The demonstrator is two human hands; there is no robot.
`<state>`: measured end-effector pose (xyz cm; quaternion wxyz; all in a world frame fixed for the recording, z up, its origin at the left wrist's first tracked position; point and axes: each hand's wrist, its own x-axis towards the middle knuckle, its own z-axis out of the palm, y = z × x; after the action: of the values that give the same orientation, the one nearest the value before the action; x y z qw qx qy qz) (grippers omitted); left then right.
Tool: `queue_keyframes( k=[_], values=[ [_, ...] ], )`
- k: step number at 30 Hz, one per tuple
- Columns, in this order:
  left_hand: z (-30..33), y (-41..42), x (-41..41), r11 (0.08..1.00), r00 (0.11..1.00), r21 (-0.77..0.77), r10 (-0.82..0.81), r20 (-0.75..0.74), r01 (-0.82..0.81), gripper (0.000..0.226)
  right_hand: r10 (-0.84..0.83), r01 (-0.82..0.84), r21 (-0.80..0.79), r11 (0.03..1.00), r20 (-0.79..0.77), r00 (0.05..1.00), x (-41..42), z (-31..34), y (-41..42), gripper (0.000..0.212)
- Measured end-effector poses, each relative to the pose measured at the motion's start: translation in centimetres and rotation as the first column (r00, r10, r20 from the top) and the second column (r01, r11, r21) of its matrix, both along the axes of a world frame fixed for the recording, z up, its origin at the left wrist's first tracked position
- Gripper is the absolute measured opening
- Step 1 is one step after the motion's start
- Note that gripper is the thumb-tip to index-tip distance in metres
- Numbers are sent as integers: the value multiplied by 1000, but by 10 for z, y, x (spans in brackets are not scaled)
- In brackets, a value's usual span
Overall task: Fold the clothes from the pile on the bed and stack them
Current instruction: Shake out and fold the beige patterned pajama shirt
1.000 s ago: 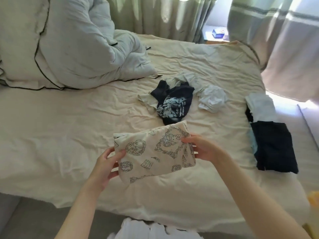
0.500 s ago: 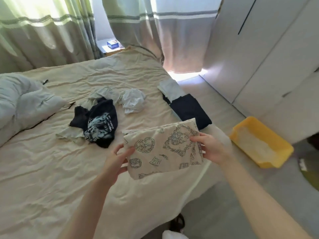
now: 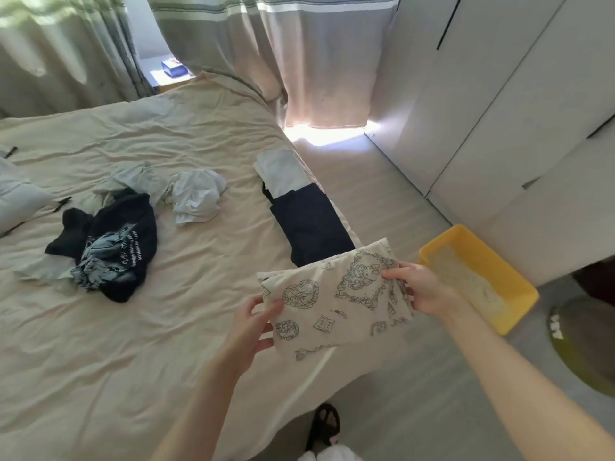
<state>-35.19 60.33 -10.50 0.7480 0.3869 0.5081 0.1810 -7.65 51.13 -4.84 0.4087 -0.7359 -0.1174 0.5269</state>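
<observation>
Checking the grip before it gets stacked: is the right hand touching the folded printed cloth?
Touching. The head view shows the right hand pinching the folded printed cloth at its right edge.

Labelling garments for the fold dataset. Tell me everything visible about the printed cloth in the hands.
The printed cloth is cream fabric with dark line drawings: hearts, a small book, a cartoon figure. It looks soft and thick, folded into a compact rectangle. It is held in the air, tilted, over the bed's near right corner, overlapping the near end of the dark folded garment. The left hand grips its left edge, the right hand its right edge.
</observation>
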Motion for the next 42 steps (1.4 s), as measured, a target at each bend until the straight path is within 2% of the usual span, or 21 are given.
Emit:
queue_keyframes(
  k=[7, 11, 15, 18, 21, 24, 29, 32, 33, 34, 36, 38, 40, 42],
  values=[
    [-11, 34, 43, 990, 990, -57, 124, -68, -128, 24, 130, -124, -88, 988, 70, 989, 47, -19, 76, 34],
    [-26, 68, 52, 982, 984, -89, 158, -84, -165, 28, 154, -146, -79, 986, 104, 983, 56, -44, 118, 35],
    [-44, 84, 75, 955, 969, -164, 238, -66, -246, 30, 267, -256, -86, 963, 171, 948, 77, -54, 165, 20],
    [-49, 90, 105, 903, 947, -290, 318, -42, -316, 27, 414, -398, -115, 910, 251, 875, 100, -50, 212, 7],
    [-52, 120, 145, 850, 904, -345, 427, 11, -398, 23, 553, -541, -155, 827, 401, 730, 126, -47, 281, 20],
    [-56, 164, 189, 798, 836, -351, 544, 71, -489, 24, 573, -602, -128, 788, 513, 640, 147, -54, 359, 29],
    [-73, 234, 254, 722, 734, -393, 662, 153, -570, 35, 572, -696, -143, 703, 694, 436, 165, -74, 470, 24],
    [-88, 280, 280, 695, 687, -395, 701, 189, -601, 37, 563, -737, -142, 661, 744, 361, 169, -92, 528, 7],
    [-94, 294, 285, 697, 681, -383, 704, 202, -607, 38, 552, -745, -130, 654, 756, 352, 168, -99, 544, 22],
    [-101, 307, 290, 702, 680, -374, 701, 215, -606, 40, 546, -760, -122, 638, 768, 335, 167, -106, 559, 34],
    [-116, 329, 298, 721, 705, -366, 679, 204, -588, 41, 540, -771, -114, 627, 776, 325, 166, -122, 584, 41],
    [-134, 347, 303, 731, 748, -383, 649, 137, -564, 39, 546, -791, -117, 601, 783, 298, 162, -145, 602, 32],
    [-148, 361, 305, 734, 793, -427, 606, 60, -528, 38, 585, -803, -194, 563, 780, 222, 161, -172, 613, 9],
    [-151, 374, 301, 808, 893, -417, 449, -22, -416, 35, 613, -814, -261, 519, 777, 142, 164, -202, 610, 40]
  ],
)
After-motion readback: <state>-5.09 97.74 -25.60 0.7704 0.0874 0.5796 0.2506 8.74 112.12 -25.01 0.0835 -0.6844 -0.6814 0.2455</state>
